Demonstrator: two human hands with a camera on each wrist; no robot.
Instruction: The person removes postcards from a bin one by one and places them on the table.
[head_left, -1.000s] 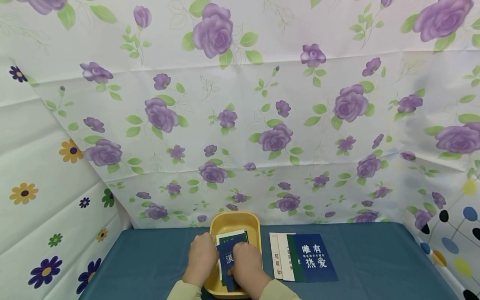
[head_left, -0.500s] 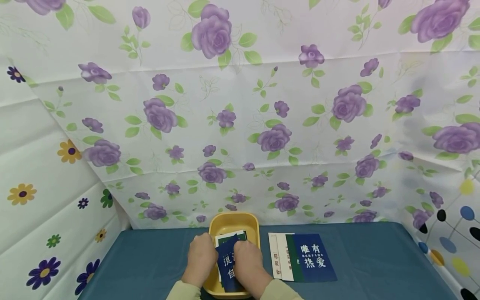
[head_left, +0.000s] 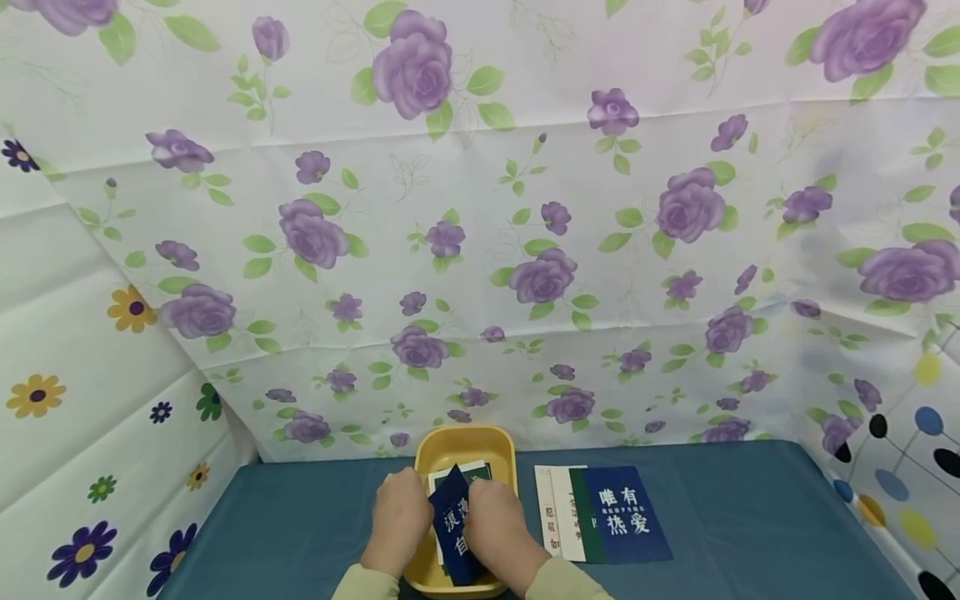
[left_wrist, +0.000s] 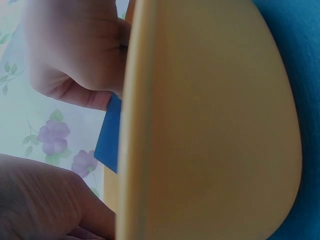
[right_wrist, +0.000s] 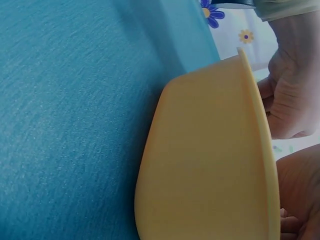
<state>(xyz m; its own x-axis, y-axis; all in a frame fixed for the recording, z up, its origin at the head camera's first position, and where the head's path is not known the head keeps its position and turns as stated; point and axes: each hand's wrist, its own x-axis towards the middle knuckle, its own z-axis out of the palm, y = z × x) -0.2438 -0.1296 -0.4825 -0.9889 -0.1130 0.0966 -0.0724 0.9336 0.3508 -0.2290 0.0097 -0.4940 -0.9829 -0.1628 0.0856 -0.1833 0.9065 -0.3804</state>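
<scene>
A white cloth backdrop (head_left: 480,283) printed with purple roses is filling most of the head view, and below it a tabletop (head_left: 322,508) covered in dark teal cloth is stretching across. On it a yellow, rounded rectangular tub (head_left: 465,442) is standing; the wrist views are showing its smooth outer wall, while only the head view is revealing its inside. To the right of the tub, a fan of overlapping cream, green and dark blue printed cards (head_left: 603,514) is lying flat, appearing in the head view alone. Two bare hands in pale yellow-green sleeves (head_left: 367,583) are working over the tub. The right hand (head_left: 497,521) is grasping a dark blue card with white characters (head_left: 453,537); the left wrist view is showing its thumb against this card and a corner poking above the rim. The left hand (head_left: 402,510) is curling its fingers beside the card's left corner, but the rim is hiding the fingertips, so I cannot tell whether that grip is pinching anything. The held card is tilting over a white card (head_left: 435,482) and a green card (head_left: 480,472) inside the tub
</scene>
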